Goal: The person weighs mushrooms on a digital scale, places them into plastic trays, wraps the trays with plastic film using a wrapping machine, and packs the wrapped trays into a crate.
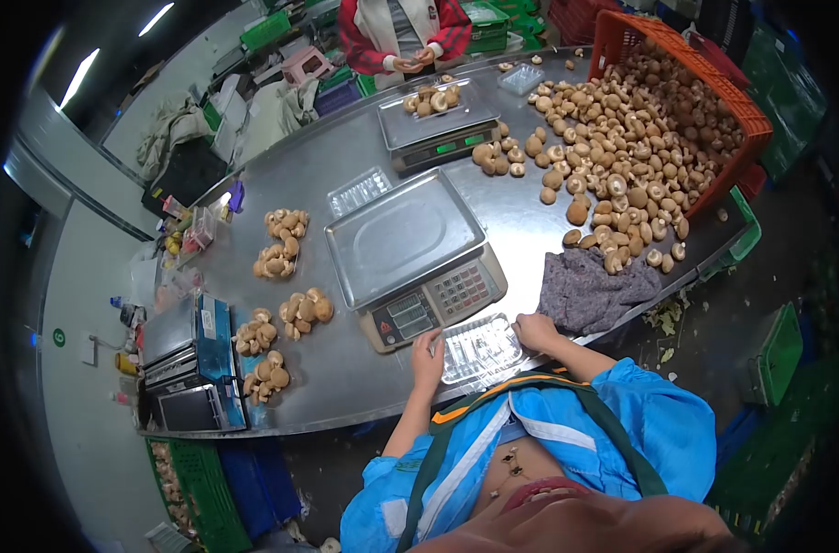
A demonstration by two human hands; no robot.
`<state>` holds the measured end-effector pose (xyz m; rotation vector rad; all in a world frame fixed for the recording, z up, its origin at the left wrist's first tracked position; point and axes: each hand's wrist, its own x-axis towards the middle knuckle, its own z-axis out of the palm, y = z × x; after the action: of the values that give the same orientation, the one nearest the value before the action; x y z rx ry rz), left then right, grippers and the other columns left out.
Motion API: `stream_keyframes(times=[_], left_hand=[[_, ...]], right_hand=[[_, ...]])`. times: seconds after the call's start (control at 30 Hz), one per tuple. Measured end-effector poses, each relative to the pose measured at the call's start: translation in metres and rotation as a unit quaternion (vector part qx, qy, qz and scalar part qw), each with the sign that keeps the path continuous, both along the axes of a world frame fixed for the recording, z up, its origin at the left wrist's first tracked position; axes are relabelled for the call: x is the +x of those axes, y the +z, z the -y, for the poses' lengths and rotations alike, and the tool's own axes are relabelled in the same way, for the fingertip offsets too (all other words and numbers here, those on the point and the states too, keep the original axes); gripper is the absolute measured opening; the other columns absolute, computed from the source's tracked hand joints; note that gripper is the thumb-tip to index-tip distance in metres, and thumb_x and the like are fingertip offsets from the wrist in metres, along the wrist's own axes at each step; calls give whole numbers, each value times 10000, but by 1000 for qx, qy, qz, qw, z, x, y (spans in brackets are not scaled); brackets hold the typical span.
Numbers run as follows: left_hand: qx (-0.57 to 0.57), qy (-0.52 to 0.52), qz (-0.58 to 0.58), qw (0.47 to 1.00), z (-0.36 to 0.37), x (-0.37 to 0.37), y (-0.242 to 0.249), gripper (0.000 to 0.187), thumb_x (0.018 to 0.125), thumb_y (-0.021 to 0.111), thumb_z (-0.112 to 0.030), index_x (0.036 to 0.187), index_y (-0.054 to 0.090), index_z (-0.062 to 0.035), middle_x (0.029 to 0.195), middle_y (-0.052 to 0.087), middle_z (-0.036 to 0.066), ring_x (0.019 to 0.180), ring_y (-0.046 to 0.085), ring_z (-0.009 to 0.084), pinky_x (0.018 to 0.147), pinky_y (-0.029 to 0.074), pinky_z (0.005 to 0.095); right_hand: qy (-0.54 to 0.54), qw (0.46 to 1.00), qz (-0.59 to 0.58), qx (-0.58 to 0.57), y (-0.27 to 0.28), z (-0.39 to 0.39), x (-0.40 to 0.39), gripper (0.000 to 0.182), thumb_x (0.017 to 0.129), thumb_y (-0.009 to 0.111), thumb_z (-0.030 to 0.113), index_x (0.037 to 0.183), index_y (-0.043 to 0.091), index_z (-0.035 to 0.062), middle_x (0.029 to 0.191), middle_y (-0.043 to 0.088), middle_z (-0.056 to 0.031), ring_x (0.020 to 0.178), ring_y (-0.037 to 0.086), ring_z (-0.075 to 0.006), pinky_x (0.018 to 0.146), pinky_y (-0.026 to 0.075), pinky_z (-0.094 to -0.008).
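Note:
A clear plastic tray (pixel 482 350) lies at the near edge of the metal table, just in front of the scale. My left hand (pixel 427 358) grips its left edge with the fingers bent. At the opposite side, my right hand (pixel 535 333) has its fingers curled on the tray's right corner. Nothing lies in the tray. Beyond it stands a digital scale (pixel 410 241) with a bare metal pan and a keypad facing me. A crumpled grey cloth (pixel 592 293) is close to my right hand.
Mushrooms (pixel 622 157) spill from a tipped orange crate (pixel 760 124) on the right. Several filled packs of mushrooms (pixel 304 311) sit at left, near a blue wrapping machine (pixel 215 359). A second scale (pixel 438 129) holds mushrooms before another person (pixel 405 37). An extra tray (pixel 359 191) lies behind my scale.

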<state>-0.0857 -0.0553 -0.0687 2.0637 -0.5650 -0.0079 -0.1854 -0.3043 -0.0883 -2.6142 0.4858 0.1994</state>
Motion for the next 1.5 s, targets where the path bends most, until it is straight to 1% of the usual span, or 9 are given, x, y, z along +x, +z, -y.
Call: stream_keyframes(times=[0.13,0.27,0.57,0.63,0.77,0.87,0.97,1.27,1.5], left_hand=[[53,-65,46,995,25,3,50,317,781,625,-169,1071,575,-53,943,619,108,864,592,270,752,462,345],[77,-295,-371,877,52,9,57,355,791,631,-107,1121,537,-16,798,631,78,677,589,133,595,471,257],[44,-104,-193,975,179,37,49,260,815,538,-130,1059,556,-44,740,650,126,588,624,212,541,480,334],[226,-105,88,964,228,57,62,290,820,486,-125,1096,522,-44,762,646,171,635,628,325,574,482,431],[400,-40,56,914,315,125,42,402,807,431,-88,1204,425,-28,768,631,219,717,623,374,653,471,486],[367,0,61,928,364,163,3,395,822,445,-115,1206,428,-27,793,626,240,723,618,389,647,475,488],[19,-150,-165,975,422,172,-43,400,894,435,-228,1255,394,-60,1008,590,248,737,641,325,647,509,422],[-362,-152,-676,623,613,100,-78,458,941,366,-398,1251,409,-63,1188,512,117,1031,535,258,831,478,436],[-405,-134,-673,604,577,101,-74,434,921,398,-416,1187,458,-79,1201,505,120,1056,524,282,903,432,432]], right_hand=[[-20,996,30,77,59,-1,3,271,853,515,311,840,615,60,772,635,-174,753,618,-345,682,466,-447],[-4,957,111,268,65,24,11,310,851,530,362,885,613,65,757,634,-158,737,616,-339,679,463,-433],[62,980,143,-126,11,218,72,401,680,705,291,1039,609,142,1113,551,-98,1025,494,-284,868,382,-392],[162,976,34,-141,0,250,78,341,687,680,251,1004,612,144,1031,552,-93,1051,482,-257,848,373,-400],[118,930,290,-191,14,326,86,292,702,650,193,984,611,128,994,549,-79,1041,482,-257,832,364,-400],[66,965,252,20,73,368,75,288,722,643,177,990,604,79,967,588,-129,949,524,-326,801,406,-417],[-71,928,335,148,71,395,32,270,797,627,169,1040,587,56,900,625,-124,851,597,-250,743,462,-338],[-329,852,337,230,38,427,-118,225,860,566,101,1068,567,15,816,610,-66,760,588,-116,695,478,-261],[-364,823,348,264,47,422,-107,194,872,555,114,1036,584,13,834,619,-52,757,586,-105,687,470,-244]])
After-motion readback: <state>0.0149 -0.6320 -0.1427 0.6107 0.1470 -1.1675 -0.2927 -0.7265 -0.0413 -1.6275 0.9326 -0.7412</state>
